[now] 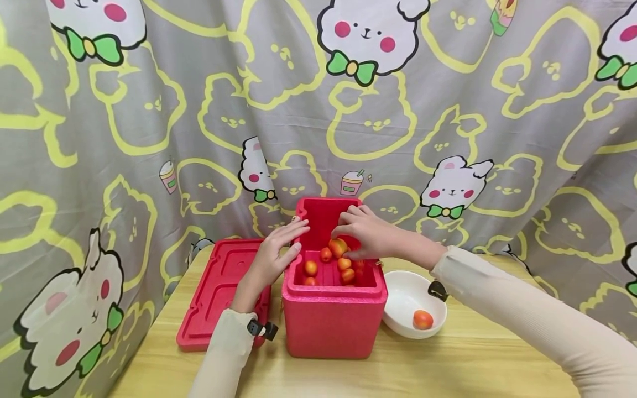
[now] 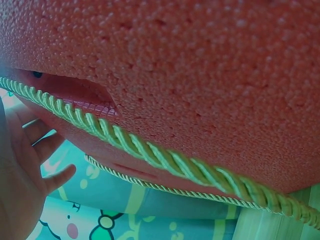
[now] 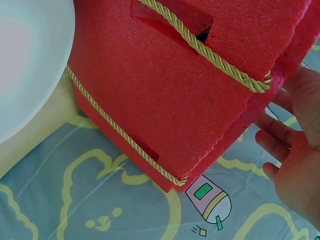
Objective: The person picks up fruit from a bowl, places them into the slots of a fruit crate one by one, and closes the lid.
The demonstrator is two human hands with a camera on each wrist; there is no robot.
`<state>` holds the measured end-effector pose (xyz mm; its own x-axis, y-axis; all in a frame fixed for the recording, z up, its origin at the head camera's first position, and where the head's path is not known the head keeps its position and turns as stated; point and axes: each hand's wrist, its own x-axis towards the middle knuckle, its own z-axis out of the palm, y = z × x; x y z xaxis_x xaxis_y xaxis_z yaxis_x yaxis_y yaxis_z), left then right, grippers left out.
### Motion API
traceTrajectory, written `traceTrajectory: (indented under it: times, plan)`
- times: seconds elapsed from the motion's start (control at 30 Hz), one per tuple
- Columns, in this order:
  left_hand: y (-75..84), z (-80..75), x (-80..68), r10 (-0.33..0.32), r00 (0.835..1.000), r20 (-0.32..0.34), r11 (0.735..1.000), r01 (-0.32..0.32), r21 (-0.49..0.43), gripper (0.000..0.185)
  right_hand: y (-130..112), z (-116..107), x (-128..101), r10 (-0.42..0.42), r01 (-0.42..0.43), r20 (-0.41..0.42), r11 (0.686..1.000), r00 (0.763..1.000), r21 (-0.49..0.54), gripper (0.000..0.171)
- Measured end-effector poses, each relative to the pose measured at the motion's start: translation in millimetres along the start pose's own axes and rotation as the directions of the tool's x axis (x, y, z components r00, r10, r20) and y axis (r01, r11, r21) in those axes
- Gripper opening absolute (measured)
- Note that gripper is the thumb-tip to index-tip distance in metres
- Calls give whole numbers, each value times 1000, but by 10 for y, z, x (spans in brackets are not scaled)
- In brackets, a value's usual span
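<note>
Red lid (image 1: pixel 216 293) lies left of the box (image 1: pixel 334 309), white bowl (image 1: pixel 405 298) w/ 1 fruit right. Your right hand (image 1: pixel 368 235) fingers pinch a fruit (image 1: pixel 338 246) over the box; left hand (image 1: pixel 276 254) fingers straight on its rim.

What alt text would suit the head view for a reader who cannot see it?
A person's right hand holds a small orange-red fruit over an open red foam box with more fruit inside, while the left hand rests on its rim. The red lid lies left; a white bowl with one fruit sits right.
</note>
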<state>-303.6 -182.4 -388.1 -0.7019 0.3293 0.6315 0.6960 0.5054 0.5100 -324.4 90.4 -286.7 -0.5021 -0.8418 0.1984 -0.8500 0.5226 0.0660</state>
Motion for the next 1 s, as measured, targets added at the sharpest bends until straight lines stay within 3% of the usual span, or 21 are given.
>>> traceTrajectory:
  times: [1.0]
  plan:
    - [-10, 9, -10, -2, 1000, -3, 1000, 2, 5, 48, 12, 108, 74, -1, 0, -22, 999, 1000, -40, 46]
